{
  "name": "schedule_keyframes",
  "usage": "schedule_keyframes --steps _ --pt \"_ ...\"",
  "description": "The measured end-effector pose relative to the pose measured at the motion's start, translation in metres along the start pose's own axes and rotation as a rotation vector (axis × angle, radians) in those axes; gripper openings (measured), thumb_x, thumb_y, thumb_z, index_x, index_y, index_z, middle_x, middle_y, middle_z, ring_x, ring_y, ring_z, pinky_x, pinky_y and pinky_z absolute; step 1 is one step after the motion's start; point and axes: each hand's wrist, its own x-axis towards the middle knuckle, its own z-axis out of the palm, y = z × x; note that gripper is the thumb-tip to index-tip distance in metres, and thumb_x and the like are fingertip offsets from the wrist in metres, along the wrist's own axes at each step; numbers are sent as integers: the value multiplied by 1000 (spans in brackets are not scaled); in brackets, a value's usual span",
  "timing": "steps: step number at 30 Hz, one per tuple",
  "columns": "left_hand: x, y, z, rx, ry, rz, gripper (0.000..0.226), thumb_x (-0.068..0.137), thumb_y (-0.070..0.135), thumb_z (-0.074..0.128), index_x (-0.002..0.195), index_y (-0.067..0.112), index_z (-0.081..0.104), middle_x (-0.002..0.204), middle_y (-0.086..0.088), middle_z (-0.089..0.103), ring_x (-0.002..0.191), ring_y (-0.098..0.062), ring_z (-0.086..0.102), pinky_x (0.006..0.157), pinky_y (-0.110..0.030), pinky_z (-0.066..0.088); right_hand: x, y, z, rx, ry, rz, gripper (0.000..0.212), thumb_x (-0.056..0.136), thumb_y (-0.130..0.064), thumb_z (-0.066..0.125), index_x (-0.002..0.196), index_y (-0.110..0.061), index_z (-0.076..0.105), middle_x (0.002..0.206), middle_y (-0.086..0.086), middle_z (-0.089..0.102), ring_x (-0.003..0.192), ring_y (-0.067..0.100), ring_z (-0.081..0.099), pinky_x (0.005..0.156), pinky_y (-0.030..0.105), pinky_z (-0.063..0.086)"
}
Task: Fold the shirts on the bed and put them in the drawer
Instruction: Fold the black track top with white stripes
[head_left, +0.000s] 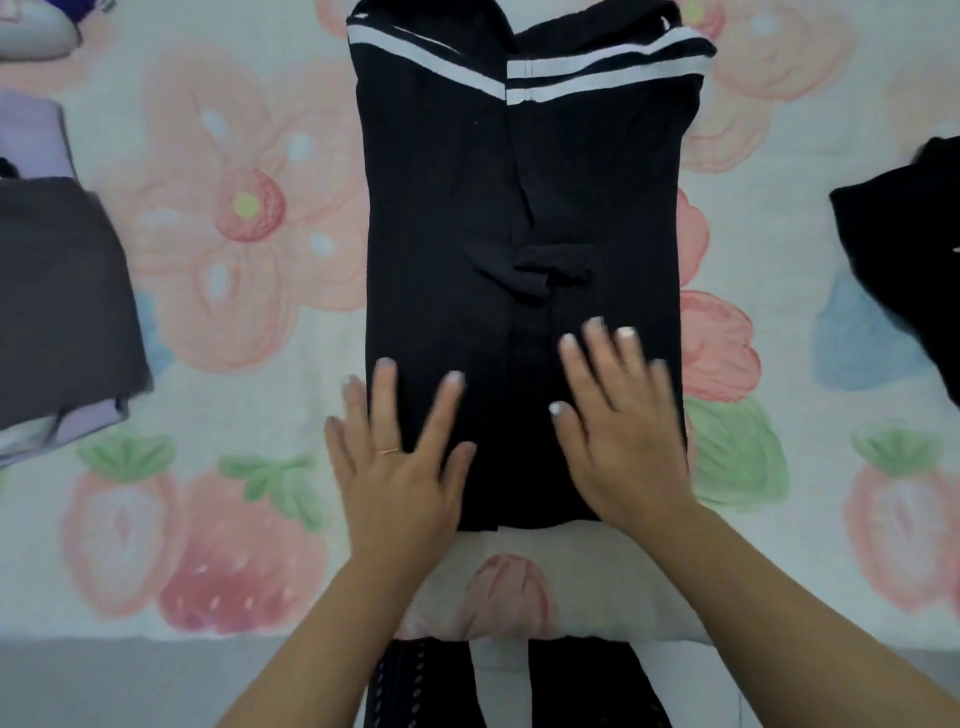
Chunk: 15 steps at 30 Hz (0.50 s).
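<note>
A black shirt with white stripes near its far end lies lengthwise in the middle of the bed, both sides folded in to meet along the centre. My left hand lies flat, fingers spread, on the shirt's near left edge. My right hand presses flat on the near right part, fingers straight. Both hands look slightly blurred. No drawer is in view.
The bed sheet has a pink flower and strawberry print. A stack of folded grey and lilac clothes sits at the left. Another black garment lies crumpled at the right edge. The bed's near edge runs below my forearms.
</note>
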Motion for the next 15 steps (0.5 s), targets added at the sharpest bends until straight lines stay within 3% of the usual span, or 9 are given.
schedule_keyframes --steps 2,3,6,8,10,12,14,15 --pt "-5 15 7 89 -95 118 45 87 44 40 132 39 44 146 -16 35 136 -42 25 103 -61 24 -2 -8 10 -40 -146 -64 55 95 -36 30 145 -17 21 154 2 13 143 30 15 114 48 11" --pt "-10 19 10 117 -139 174 44 87 45 38 130 41 44 145 -13 36 134 -42 28 102 -62 26 -11 -7 12 -66 -172 -87 53 95 -34 30 144 -15 23 153 2 15 142 30 18 113 48 12" --pt "-21 16 6 -1 -185 220 44 87 46 37 130 40 45 143 -12 41 131 -43 33 101 -61 26 -46 -1 3 -18 -214 -190 52 90 -32 33 135 -10 45 145 6 40 133 30 38 108 46 28" --pt "-23 8 -4 -179 -91 142 45 87 39 43 131 28 48 133 -18 51 124 -44 44 98 -58 36 -57 8 -7 130 -167 -185 47 88 -30 40 125 -7 58 134 10 54 124 30 49 103 39 37" --pt "-17 -2 -14 -313 35 -97 48 87 29 52 132 14 49 112 -26 57 102 -42 54 85 -47 44 -50 18 -19 277 14 79 36 85 -25 53 111 -2 64 111 15 65 106 33 60 93 30 40" --pt "-9 -8 -23 -454 52 -362 61 88 25 57 142 17 31 105 -24 54 92 -30 48 80 -36 38 -35 26 -32 379 112 444 36 82 -22 65 112 -2 59 99 12 61 98 33 57 84 28 35" --pt "-5 -8 -24 -560 -57 -441 81 87 22 62 147 24 9 123 -14 53 100 -24 50 83 -30 38 -23 30 -35 530 -28 715 47 79 -29 70 116 -7 52 95 3 57 94 26 57 79 29 40" --pt "-4 -6 -24 -579 -98 -425 87 85 19 65 147 22 4 133 -2 45 105 -18 49 85 -25 38 -20 29 -33 613 -127 763 47 78 -31 71 115 -9 51 94 0 59 90 22 59 77 30 43"
